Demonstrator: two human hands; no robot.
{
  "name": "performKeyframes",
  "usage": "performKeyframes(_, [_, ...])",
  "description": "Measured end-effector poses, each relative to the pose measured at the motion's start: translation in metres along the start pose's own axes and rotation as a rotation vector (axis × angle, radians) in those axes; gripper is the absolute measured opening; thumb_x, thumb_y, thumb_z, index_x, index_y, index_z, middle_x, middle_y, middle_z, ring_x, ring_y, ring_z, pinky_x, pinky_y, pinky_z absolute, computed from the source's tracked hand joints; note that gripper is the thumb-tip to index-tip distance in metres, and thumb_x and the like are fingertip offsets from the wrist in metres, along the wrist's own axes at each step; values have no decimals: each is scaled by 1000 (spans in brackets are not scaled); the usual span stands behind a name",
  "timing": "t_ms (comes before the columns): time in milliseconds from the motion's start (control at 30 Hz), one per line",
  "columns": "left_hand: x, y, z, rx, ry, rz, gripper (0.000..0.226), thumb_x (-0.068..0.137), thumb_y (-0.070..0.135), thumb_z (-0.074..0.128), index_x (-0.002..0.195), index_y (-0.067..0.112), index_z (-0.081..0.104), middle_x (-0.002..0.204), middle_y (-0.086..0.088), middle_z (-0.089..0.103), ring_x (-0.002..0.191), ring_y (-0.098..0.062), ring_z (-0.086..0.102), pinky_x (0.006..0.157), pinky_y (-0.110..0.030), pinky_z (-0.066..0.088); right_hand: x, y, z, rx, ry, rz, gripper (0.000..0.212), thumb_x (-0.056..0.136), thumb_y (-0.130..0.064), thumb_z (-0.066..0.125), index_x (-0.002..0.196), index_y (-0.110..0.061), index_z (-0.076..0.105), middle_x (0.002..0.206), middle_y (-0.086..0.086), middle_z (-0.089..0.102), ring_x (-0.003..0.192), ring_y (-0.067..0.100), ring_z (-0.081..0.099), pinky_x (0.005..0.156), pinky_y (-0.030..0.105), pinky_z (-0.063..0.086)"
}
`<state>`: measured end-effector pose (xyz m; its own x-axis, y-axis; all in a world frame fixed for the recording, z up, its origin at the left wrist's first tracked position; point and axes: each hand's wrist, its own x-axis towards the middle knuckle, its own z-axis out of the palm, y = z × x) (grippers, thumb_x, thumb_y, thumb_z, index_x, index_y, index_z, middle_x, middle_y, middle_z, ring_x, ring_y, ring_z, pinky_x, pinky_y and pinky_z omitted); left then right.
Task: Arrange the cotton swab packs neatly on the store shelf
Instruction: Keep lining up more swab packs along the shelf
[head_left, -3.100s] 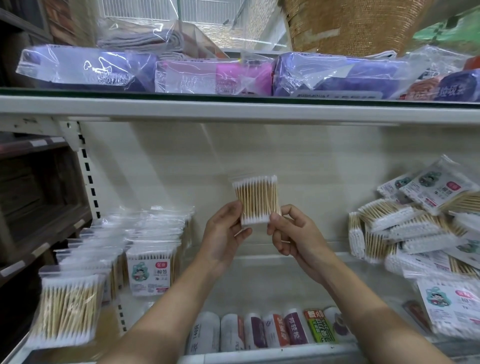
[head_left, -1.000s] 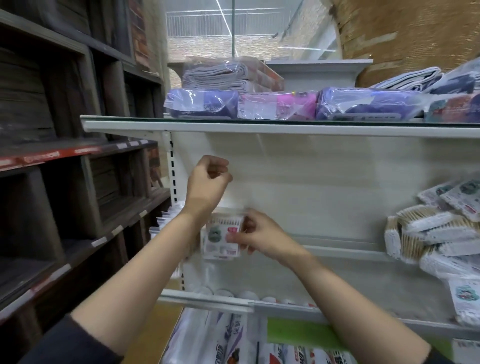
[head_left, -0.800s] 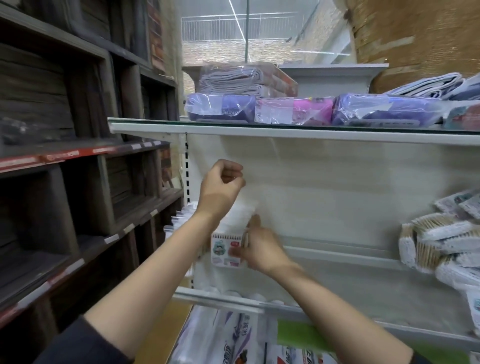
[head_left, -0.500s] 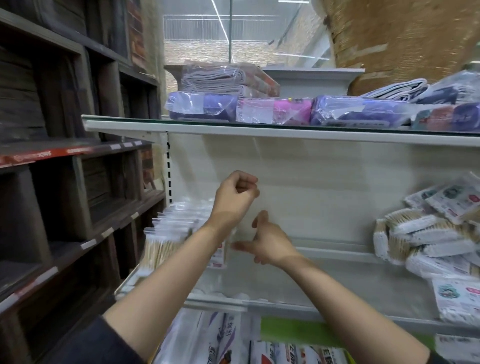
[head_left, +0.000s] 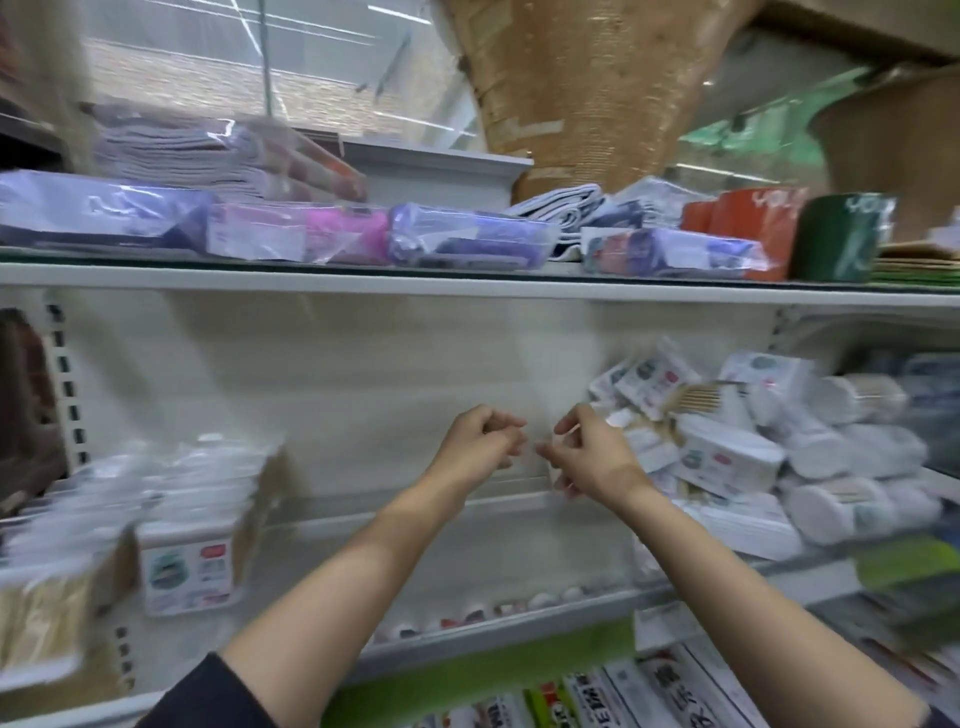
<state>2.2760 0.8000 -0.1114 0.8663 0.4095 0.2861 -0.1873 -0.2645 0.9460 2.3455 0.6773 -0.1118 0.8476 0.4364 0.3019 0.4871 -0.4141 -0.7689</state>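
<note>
With both hands, left (head_left: 480, 447) and right (head_left: 592, 457), seemingly curled on nothing amid blur, the heap (head_left: 737, 447) at the shelf's (head_left: 467, 525) right could be toppled if a low pack is tugged.

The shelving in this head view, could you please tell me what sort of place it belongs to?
Most likely a retail shop aisle: white metal shelf units, a heap of cotton swab packs on the right, and wrapped cloth packs on the upper shelf.
</note>
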Motion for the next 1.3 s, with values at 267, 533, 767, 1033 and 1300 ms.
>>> performKeyframes(267, [30, 7, 67, -65, -101, -46, 13, 93, 6, 51, 87, 14, 58, 80, 0, 58, 68, -8, 54, 52, -11, 45, 13, 31, -63, 98, 161, 105, 20, 90, -14, 62, 99, -7, 45, 75, 12, 55, 42, 18, 53, 36, 24, 44])
performKeyframes(533, [54, 23, 104, -296, -186, -63, 34, 101, 27, 36, 113, 3, 57, 107, -6, 59, 104, -19, 54, 82, -30, 48, 29, 34, -102, 173, 243, 125, 56, 98, -8, 45, 144, -8, 13, 67, 12, 56, 30, 9, 50, 35, 23, 46])
performKeyframes(767, [61, 36, 123, -477, -283, -173, 57, 99, 48, 30, 135, 6, 44, 138, -11, 40, 128, -27, 43, 96, -32, 42, 41, 44, -98, 200, 217, 153, 46, 98, -14, 47, 136, -1, 24, 58, 18, 60, 34, 20, 55, 33, 26, 45])
performKeyframes(1033, [62, 32, 106, -538, -228, -148, 48, 100, 41, 32, 127, 6, 50, 121, -13, 57, 111, -23, 55, 89, -31, 48, 46, 39, -84, 276, 351, 6, 11, 99, -17, 43, 108, -11, 39, 63, 20, 60, 31, 17, 52, 31, 25, 41])
performKeyframes(1300, [56, 11, 33, -318, 49, 28, 13, 99, 16, 45, 96, 12, 56, 85, -3, 61, 71, -11, 56, 59, -19, 45, 32, 9, -38, 420, 120, -136, 15, 90, -27, 61, 90, -12, 57, 50, 4, 52, 33, 11, 37, 35, 19, 27])
